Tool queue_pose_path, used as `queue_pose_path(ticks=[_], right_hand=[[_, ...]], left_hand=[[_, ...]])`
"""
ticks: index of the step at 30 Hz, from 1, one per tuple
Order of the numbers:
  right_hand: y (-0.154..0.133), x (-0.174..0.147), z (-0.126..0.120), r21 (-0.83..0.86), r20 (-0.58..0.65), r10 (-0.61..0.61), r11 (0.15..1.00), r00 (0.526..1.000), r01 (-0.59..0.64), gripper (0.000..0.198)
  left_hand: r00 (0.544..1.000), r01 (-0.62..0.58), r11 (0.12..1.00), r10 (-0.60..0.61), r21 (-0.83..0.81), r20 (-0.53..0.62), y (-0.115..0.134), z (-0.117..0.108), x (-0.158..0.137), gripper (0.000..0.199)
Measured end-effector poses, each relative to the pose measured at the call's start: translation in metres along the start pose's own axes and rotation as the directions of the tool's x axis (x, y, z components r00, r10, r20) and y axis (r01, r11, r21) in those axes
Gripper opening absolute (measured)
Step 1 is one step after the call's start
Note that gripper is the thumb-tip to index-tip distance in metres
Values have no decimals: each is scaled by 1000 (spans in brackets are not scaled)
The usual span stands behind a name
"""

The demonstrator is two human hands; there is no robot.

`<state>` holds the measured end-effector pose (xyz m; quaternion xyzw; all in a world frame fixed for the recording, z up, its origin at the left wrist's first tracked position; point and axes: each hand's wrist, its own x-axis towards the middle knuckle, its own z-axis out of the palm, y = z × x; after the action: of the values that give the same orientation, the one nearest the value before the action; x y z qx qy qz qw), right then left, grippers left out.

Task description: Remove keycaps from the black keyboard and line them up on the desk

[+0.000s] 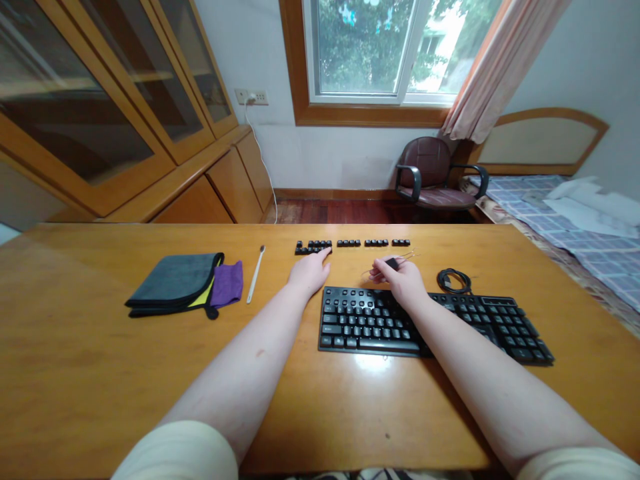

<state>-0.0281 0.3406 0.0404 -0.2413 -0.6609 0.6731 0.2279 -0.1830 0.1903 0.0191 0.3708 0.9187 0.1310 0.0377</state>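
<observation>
My left hand [309, 272] reaches to the loose black keycaps [320, 243] lined up on the desk. Its index finger is stretched out to the right end of the front row, touching or just over a keycap, with the thumb apart from it. In my right hand [404, 279] is a wire keycap puller [393, 264] with a black handle and thin wire loops sticking out at both ends. This hand hovers above the top edge of the black keyboard [380, 345], and my forearm crosses over it, hiding part of the keys.
Left of my arm lie a white toothbrush [255, 277], a purple cloth [227, 283] and a folded grey towel [173, 283] with black edging. A coiled cable [454, 281] rests behind the keyboard. Beyond the wooden desk [280, 400] stands an office chair [430, 170].
</observation>
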Motion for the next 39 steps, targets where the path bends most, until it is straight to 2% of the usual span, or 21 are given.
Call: queue_pose_path(ticks=[10,17,24,32,35,37,39], right_hand=[[2,1,0,2,6,-9,1000,1000,9,42],[5,3,-2,-5,18,-14,1000,1000,14,39],[1,0,-1,3,13,-8,1000,1000,8,39],[-2,0,1,-1,10,7,1000,1000,-7,40],[4,2,-2,-4,23,-15,1000,1000,15,40],[6,0,-5,-19,44,-77,997,996,78,39],[2,-3,-8,-53,67,-172,983,983,175,36]], left_hand=[[1000,16,1000,-16,1,-2,0,1,1,51],[996,90,995,-91,-41,-24,-3,2,3,58],[1000,8,1000,-8,8,-3,-4,4,5,54],[999,18,999,-19,-32,-27,-2,4,4,48],[996,10,990,-24,-143,-91,-5,2,4,46],[980,5,978,-46,-210,-192,-11,-2,5,42],[944,30,971,-105,-237,-314,-21,-6,6,36]])
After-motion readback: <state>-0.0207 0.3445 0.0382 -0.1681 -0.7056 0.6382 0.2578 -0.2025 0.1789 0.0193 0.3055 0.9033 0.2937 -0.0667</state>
